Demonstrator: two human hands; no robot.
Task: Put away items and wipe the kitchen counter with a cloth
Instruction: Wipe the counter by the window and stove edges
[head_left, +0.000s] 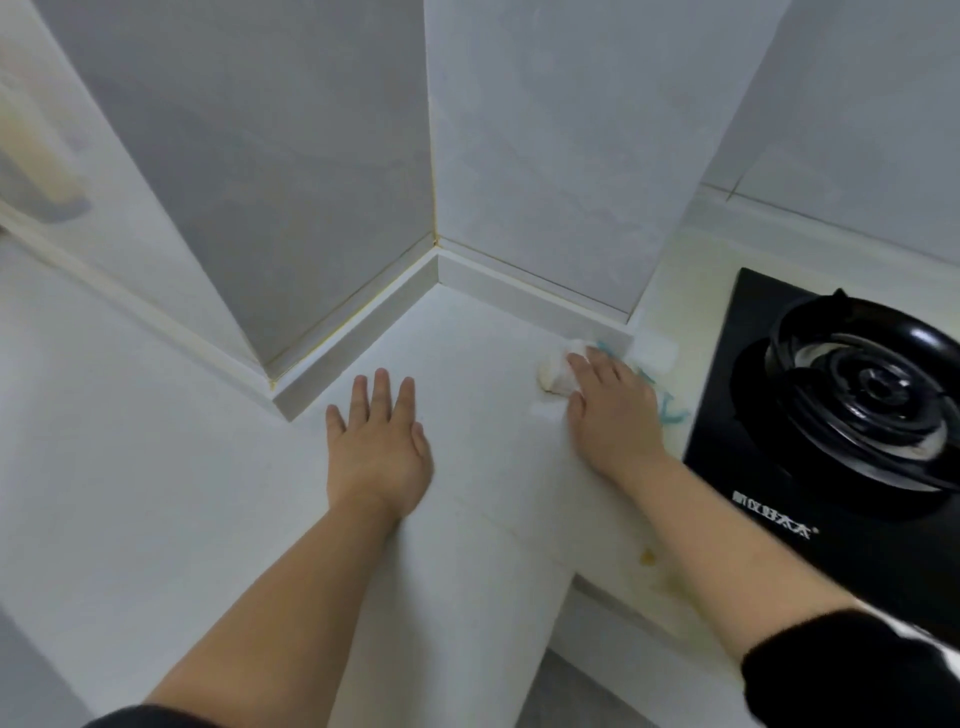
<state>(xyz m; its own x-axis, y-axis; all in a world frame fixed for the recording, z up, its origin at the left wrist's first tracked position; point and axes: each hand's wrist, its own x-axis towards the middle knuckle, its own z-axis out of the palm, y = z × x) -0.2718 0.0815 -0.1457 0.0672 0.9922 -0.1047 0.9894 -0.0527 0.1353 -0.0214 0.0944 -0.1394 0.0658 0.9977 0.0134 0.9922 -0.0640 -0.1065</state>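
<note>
A white cloth (557, 375) with a teal pattern lies on the white kitchen counter (467, 353), close to the back ledge and left of the stove. My right hand (613, 410) presses flat on top of it, fingers straight, so most of the cloth is hidden under the palm. My left hand (376, 441) rests flat on the bare counter to the left, fingers spread and straight, holding nothing.
A black gas stove (831, 415) with a round burner grate sits at the right. Grey tiled walls (332, 182) form a corner behind the counter, with a raised ledge (358, 332) along their base. A yellowish stain (648, 557) marks the counter's front edge.
</note>
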